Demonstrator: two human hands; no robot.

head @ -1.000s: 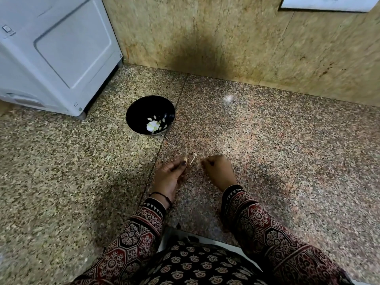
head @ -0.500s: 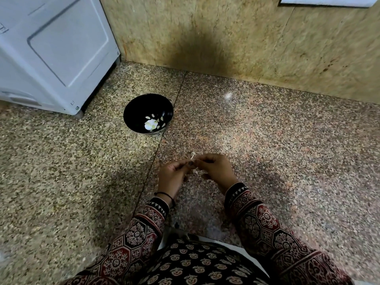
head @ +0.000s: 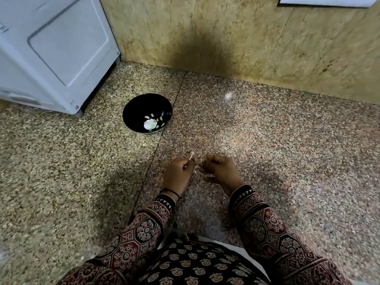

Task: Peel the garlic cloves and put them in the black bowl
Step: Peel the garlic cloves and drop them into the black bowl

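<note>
Left hand (head: 178, 174): fingers were curled, with thumb and forefinger pinched together on a pale strip of skin (head: 191, 156) that stuck up past the fingertips. This was probably to tear it away from the clove.
Right hand (head: 221, 171): fingers were curled in around the clove (head: 196, 169), likely bracing it against the pull.
Clove: it was held above the floor (head: 267, 145) between the two hands, which nearly touched.
Bowl (head: 131, 109): it sat on the floor toward the far left, near the appliance (head: 53, 48), well apart from the hands. Pale cloves lay inside it, probably kept to one side for easy drops.
Hidden: the fingers covered most of the clove, so I couldn't tell how much skin remained. Small pale bits below the fingertips were too blurred to name.
</note>
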